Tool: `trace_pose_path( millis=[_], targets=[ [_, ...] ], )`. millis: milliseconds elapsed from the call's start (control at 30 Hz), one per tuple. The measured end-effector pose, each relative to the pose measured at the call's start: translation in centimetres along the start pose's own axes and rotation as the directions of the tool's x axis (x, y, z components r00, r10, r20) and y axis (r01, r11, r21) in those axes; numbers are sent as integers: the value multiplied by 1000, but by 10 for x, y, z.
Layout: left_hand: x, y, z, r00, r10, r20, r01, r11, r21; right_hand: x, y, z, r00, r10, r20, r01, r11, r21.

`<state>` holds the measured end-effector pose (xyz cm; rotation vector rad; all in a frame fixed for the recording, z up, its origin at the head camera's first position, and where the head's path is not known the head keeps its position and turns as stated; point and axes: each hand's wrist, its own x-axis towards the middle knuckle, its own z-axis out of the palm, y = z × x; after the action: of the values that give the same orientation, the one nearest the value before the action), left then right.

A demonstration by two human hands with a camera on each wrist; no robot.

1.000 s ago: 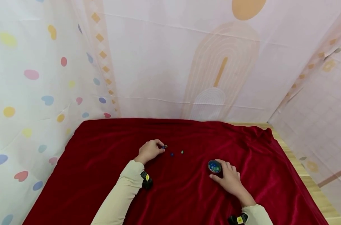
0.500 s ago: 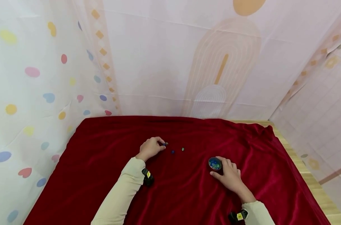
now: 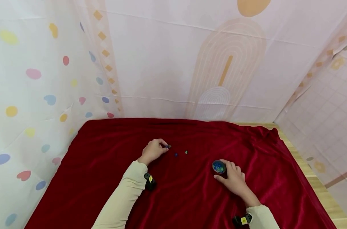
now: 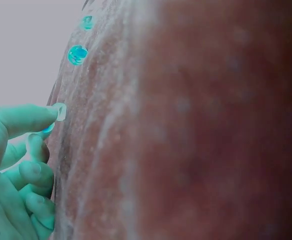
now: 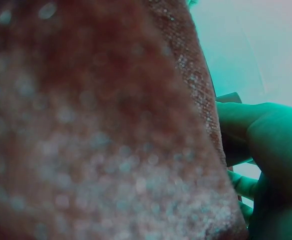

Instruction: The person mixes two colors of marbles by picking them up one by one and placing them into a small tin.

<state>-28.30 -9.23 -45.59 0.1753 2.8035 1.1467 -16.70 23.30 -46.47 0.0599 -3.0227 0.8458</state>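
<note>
My left hand [image 3: 154, 150] pinches a small blue bead-like piece [image 4: 49, 128] between thumb and forefinger, low over the red cloth. Against the thumb tip shows a pale, clear piece [image 4: 61, 111]; whether it too is gripped is unclear. To the right of these fingers lie a round blue marble [image 3: 176, 155] and a green-and-white one [image 3: 186, 152], apart from each other. Farther right, my right hand [image 3: 234, 179] holds a small dark round cup [image 3: 219, 160], thumb at the near side and fingers at the far side. Blue and green pieces fill the cup.
Rumpled red velvet cloth [image 3: 179, 190] covers most of the table. Bare wood [image 3: 313, 181] shows along the right edge. Patterned fabric walls [image 3: 153, 63] rise behind and at both sides.
The whole head view has shifted slightly. My left hand stays at the same spot with its fingers at the small pieces. The right hand and cup keep their place.
</note>
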Motion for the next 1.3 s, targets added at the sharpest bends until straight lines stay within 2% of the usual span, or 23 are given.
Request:
trace_pose_path(
  millis=[267,533,733,1000,1300],
  targets=[
    [-2,12,-3,999,48,9,-48,999,-22,0,-1,1,1000,1,-4,-1,1000,3],
    [-5,32,2,993,114,39,-112,993,-38,2,-3,4,1000,7,1,-7,1000,2],
    [-10,50,10,982,175,73,-171,984,-55,3,-4,4,1000,6,-7,-6,1000,-7],
    [-10,67,17,962,254,102,-248,966,-67,4,-7,6,1000,6,-5,-6,1000,0],
    [-14,85,32,944,305,122,-304,952,-28,4,-9,6,1000,4,6,-4,1000,3]
  ],
)
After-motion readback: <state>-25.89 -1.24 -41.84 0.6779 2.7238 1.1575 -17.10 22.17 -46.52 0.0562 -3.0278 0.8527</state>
